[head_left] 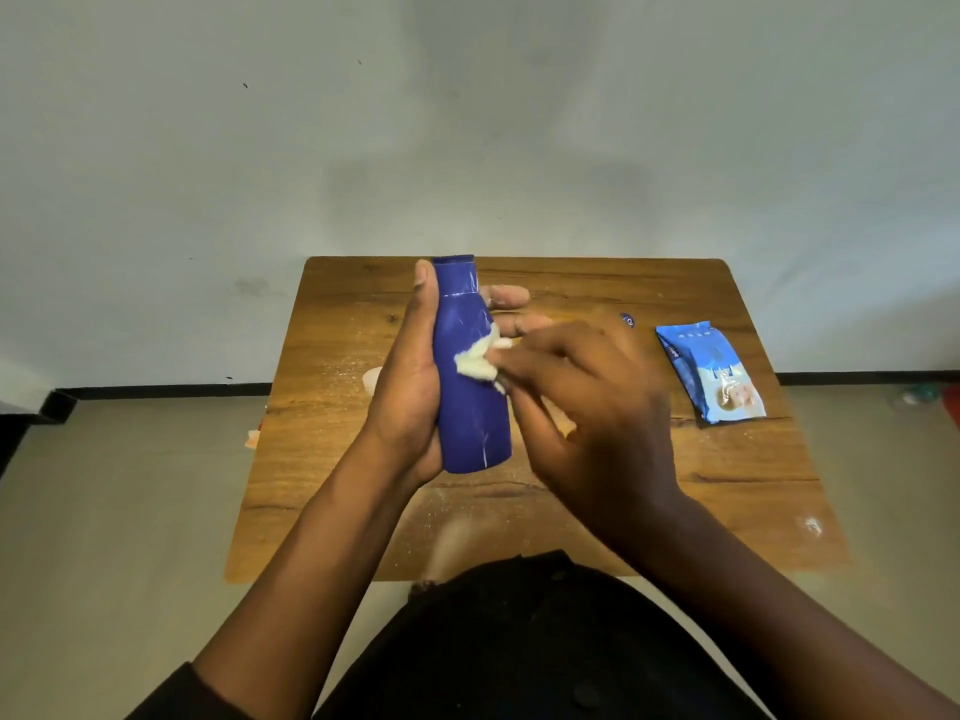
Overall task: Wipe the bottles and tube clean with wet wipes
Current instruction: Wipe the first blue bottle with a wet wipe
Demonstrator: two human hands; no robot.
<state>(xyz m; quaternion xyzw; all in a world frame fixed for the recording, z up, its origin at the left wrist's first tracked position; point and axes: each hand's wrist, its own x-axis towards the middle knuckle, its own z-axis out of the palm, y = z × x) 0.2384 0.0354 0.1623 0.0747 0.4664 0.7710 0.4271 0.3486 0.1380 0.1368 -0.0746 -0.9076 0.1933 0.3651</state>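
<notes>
Blue bottle (470,376) held above the wooden table (727,459), long axis running away from the body, cap end far, flat base near. Left hand (410,376) wrapped round the bottle's left side, thumb laid along the neck, fingertips showing past the right edge: a firm clasp, fingers curled about the body. Right hand (582,402) coming in from the right, fingers bunched and pinching a crumpled white wet wipe (480,361), wad pressed against the bottle's upper middle face. Wipe touching the plastic just right of the bottle's centre line, nearer the cap than the base. Judged from this: wiping in progress on the face turned up to the camera, with pale streaks left near the shoulder and down toward the base. Next stroke best run along the long axis, from the contact spot toward either end, the left hand steadying and turning the bottle to bring hidden sides round. Wipes packet (709,374) lying on the table well to the right, closer to the right hand. Other bottles and the tube not clearly seen here.
</notes>
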